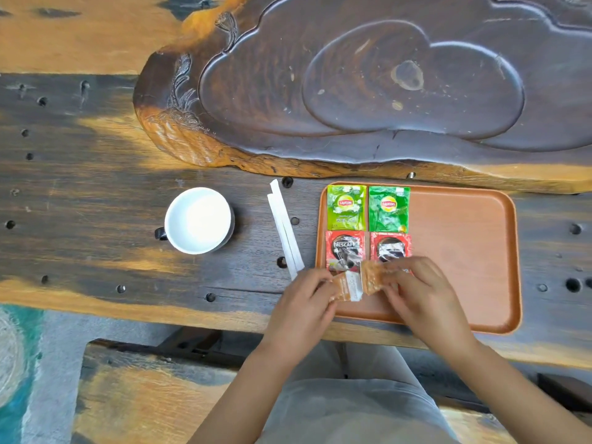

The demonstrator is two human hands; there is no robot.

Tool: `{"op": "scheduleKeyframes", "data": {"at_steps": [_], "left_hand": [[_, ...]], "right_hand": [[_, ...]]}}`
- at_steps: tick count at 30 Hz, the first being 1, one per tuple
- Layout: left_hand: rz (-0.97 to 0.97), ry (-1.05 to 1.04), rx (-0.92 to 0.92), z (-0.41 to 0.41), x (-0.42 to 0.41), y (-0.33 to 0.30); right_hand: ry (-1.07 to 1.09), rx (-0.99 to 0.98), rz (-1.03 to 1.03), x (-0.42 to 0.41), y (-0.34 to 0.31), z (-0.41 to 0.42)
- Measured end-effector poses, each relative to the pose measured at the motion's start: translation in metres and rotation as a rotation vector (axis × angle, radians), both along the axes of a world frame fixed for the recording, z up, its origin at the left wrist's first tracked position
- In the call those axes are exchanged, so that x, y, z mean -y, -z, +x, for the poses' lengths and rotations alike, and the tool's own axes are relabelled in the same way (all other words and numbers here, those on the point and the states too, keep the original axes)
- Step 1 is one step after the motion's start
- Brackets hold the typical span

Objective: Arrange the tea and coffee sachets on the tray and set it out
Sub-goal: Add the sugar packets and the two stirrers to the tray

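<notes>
An orange-brown tray point(464, 245) lies on the dark wooden table. In its left part two green Lipton tea sachets point(346, 207) point(389, 209) lie side by side. Below them are two red Nescafe coffee sachets point(344, 249) point(390, 246), partly covered by my hands. My left hand point(301, 302) pinches one small brown sachet point(347, 288) over the tray's front left corner. My right hand point(419, 290) pinches a second brown sachet point(371, 277) right beside it. The two brown sachets touch or overlap.
A white mug point(198, 219) stands left of the tray. Two white wrapped sticks point(286, 229) lie between mug and tray. A large carved dark wooden tea board point(368, 91) fills the table behind the tray. The table's front edge runs under my wrists.
</notes>
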State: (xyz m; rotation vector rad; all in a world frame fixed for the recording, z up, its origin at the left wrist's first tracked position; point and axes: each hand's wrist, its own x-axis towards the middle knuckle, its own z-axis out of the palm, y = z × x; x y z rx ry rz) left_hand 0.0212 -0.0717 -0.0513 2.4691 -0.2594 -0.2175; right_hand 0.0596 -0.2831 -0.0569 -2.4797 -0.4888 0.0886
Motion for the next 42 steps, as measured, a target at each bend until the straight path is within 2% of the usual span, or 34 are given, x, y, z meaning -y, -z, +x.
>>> {"op": "scheduleKeyframes", "data": {"at_steps": [8, 15, 18, 27, 34, 36, 38, 40, 42], "left_hand": [[0.100, 0.160, -0.051, -0.007, 0.013, 0.011], [0.187, 0.163, -0.004, -0.025, 0.026, -0.002], [0.247, 0.193, -0.046, -0.034, 0.034, 0.000], [0.238, 0.193, -0.055, -0.041, 0.030, 0.007], [0.175, 0.163, -0.057, -0.041, 0.032, 0.008], [0.088, 0.117, -0.016, -0.039, 0.026, 0.005], [-0.004, -0.034, 0.062, -0.032, 0.017, 0.001], [-0.061, -0.334, 0.074, -0.020, 0.006, -0.005], [-0.079, -0.610, 0.011, -0.004, -0.004, -0.008]], "right_hand": [[-0.009, -0.062, -0.152, 0.026, 0.009, -0.047], [0.012, -0.021, -0.203, 0.021, 0.004, -0.070], [-0.019, -0.056, -0.225, 0.014, 0.007, -0.080], [-0.064, -0.133, -0.283, 0.009, 0.007, -0.085], [-0.019, -0.096, -0.273, 0.006, 0.002, -0.076], [0.014, -0.073, -0.281, 0.003, -0.005, -0.069], [0.080, -0.056, -0.264, -0.004, -0.014, -0.056], [0.122, -0.059, -0.215, -0.017, -0.020, -0.037], [0.104, -0.087, -0.137, -0.038, -0.022, -0.014]]}}
